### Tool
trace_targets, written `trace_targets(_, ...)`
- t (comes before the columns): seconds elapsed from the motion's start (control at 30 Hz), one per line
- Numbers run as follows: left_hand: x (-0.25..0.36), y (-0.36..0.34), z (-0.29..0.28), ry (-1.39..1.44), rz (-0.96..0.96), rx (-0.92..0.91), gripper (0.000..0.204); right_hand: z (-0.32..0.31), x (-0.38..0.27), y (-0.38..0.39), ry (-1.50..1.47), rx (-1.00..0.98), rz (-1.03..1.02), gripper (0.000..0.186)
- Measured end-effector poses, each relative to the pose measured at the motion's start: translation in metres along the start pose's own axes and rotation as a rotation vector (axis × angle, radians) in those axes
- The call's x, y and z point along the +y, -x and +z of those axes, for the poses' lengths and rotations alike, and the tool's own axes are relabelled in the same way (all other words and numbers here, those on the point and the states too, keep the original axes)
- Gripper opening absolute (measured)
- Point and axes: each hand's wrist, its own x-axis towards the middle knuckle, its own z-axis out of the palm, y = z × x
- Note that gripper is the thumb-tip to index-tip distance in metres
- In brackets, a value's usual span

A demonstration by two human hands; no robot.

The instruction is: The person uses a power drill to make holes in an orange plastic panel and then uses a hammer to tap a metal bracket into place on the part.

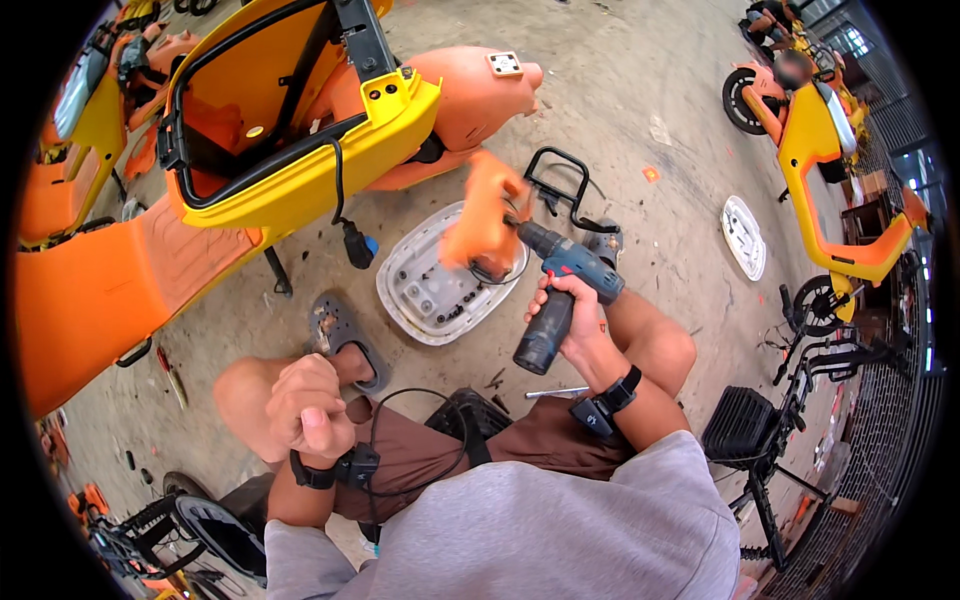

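My right hand (570,310) grips a blue and black cordless drill (578,270), angled up and left. At the drill's tip is an orange plastic part (478,215), blurred, above a white tray (405,305) of small hardware; whether they touch is unclear. My left hand (310,405) is closed in front of my left knee, its contents hidden. Just behind the tray lies a black bent-tube bracket (560,180). A yellow and orange scooter body (300,200) stands at the left, a black cable with a connector (360,245) hanging from it.
More scooters stand at left (80,170) and right (810,190). A black frame (760,440) is at lower right, another white tray (743,238) on the floor. My feet (345,340) flank the near tray. Loose tools (172,375) lie left. Another person (770,25) is far back right.
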Motion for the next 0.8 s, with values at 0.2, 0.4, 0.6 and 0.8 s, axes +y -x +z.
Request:
trace_targets(0.2,0.002,-0.002,0.000,-0.011,-0.009,-0.050,0.027,-0.001,-0.008,-0.001,0.016,-0.020,-0.023,0.017)
trace_targets(0.4,0.005,-0.008,0.003,-0.025,-0.026,-0.077,0.029,0.001,-0.006,-0.001,0.031,-0.003,-0.006,0.017)
trace_targets(0.6,0.004,-0.008,0.004,-0.040,-0.043,-0.089,0.031,-0.005,-0.005,-0.009,-0.006,0.026,-0.002,0.018)
trace_targets(0.8,0.004,-0.014,0.013,-0.085,-0.120,-0.161,0.030,-0.003,0.000,-0.006,0.005,0.033,0.035,0.019)
